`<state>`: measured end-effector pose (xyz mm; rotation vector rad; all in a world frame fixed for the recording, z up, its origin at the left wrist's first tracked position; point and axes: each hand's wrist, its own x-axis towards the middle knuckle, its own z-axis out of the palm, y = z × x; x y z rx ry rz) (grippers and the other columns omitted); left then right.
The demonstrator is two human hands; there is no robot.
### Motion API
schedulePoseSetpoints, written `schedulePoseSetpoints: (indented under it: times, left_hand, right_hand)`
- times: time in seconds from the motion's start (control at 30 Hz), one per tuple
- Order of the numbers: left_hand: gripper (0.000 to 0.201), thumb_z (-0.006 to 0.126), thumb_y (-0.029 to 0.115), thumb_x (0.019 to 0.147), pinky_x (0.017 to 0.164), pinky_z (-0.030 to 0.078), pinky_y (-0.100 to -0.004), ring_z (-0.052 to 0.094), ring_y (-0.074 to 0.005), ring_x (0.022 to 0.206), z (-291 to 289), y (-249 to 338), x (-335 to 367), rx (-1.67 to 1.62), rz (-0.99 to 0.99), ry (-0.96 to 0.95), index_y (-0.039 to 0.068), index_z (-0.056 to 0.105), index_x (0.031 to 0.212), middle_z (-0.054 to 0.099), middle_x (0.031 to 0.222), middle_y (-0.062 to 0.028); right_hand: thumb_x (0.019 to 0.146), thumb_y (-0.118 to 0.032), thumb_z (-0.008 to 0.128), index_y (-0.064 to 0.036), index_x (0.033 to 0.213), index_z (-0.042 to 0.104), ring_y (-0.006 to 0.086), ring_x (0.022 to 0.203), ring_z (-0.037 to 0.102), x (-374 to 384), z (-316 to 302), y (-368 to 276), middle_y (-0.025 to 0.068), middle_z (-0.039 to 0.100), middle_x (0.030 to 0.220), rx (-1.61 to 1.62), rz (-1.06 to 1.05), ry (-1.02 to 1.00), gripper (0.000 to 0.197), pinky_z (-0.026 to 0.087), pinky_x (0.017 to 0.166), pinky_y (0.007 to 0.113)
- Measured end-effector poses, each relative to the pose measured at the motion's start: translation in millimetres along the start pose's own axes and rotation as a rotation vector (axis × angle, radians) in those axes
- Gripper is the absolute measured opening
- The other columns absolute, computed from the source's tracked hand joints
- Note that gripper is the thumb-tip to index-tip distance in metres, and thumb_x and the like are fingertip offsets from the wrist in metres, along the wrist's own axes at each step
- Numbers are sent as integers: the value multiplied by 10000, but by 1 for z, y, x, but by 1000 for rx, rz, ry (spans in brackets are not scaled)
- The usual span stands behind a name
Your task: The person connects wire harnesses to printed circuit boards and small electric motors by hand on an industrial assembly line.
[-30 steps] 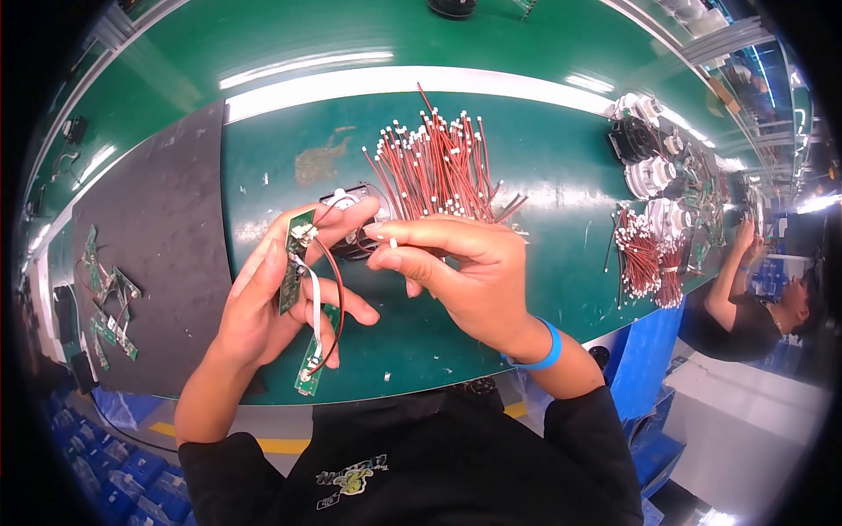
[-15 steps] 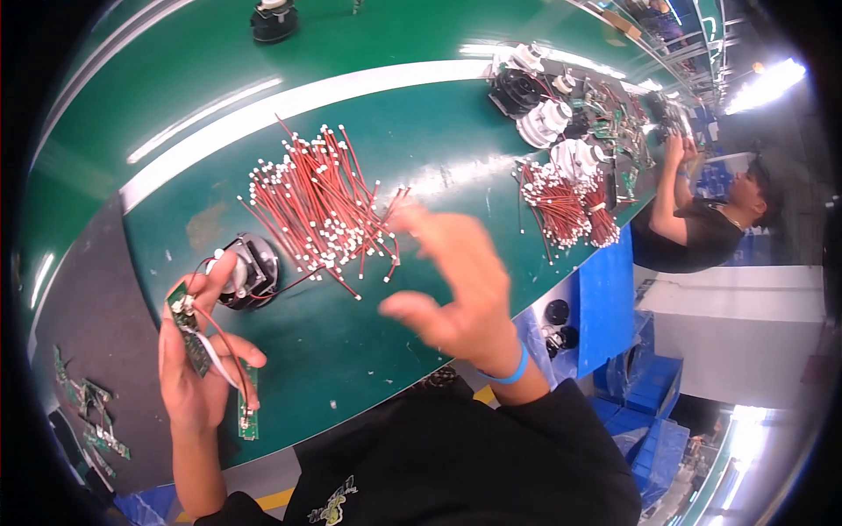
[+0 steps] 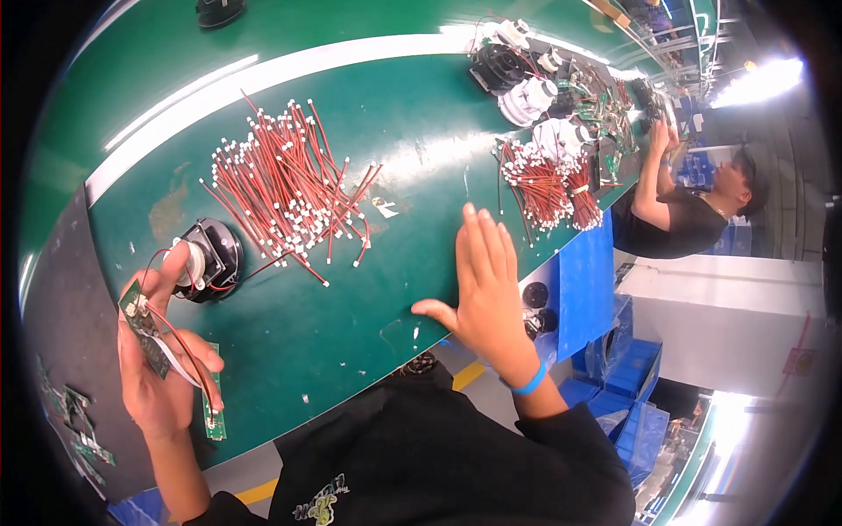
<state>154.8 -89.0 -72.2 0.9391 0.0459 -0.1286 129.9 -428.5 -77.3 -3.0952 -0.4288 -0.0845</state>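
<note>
My left hand (image 3: 160, 394) grips a narrow green circuit board (image 3: 143, 324) between thumb and fingers. A dark red wire (image 3: 182, 340) and a white cable run from it to a second green board (image 3: 216, 422), which hangs below the thumb. Just behind the fingertips is a black and white round motor-like unit (image 3: 213, 256), with thin wires leading to it. My right hand (image 3: 491, 316), empty, is spread flat with the thumb out, over the near side of the table. Between the hands and farther back lies a loose pile of red wires with white connectors (image 3: 281, 184).
Tied red wire bundles (image 3: 548, 188), white and black units (image 3: 526, 98) and loose circuit boards (image 3: 596, 110) crowd the table's far right. More boards (image 3: 79, 421) lie on the dark mat at left. A co-worker (image 3: 675, 206) stands at right, near blue bins (image 3: 631, 368).
My right hand has drawn back from beside the wire pile toward the near table edge, its fingers straightening. My left hand still holds the board. The whole view has shifted slightly.
</note>
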Motion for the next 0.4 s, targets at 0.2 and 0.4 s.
schedulePoseSetpoints:
  times: [0.2,0.4]
  left_hand:
    - [566,293,369,990,356,520,-250,682,-239,639,0,0,-3,81,-27,-44,-30,258,1390,215,1427,-372]
    - [598,302,397,987,375,515,-236,687,-241,677,-2,-1,-2,129,-6,-61,-14,238,1416,221,1428,-371]
  right_hand:
    - [802,-444,627,205,1130,493,367,1271,397,-15,-7,-19,243,403,1376,-54,-63,-31,740,348,1049,455]
    - [893,-254,580,205,1054,557,363,1230,441,-6,-7,-14,251,479,1311,-368,-314,-71,487,333,1070,449]
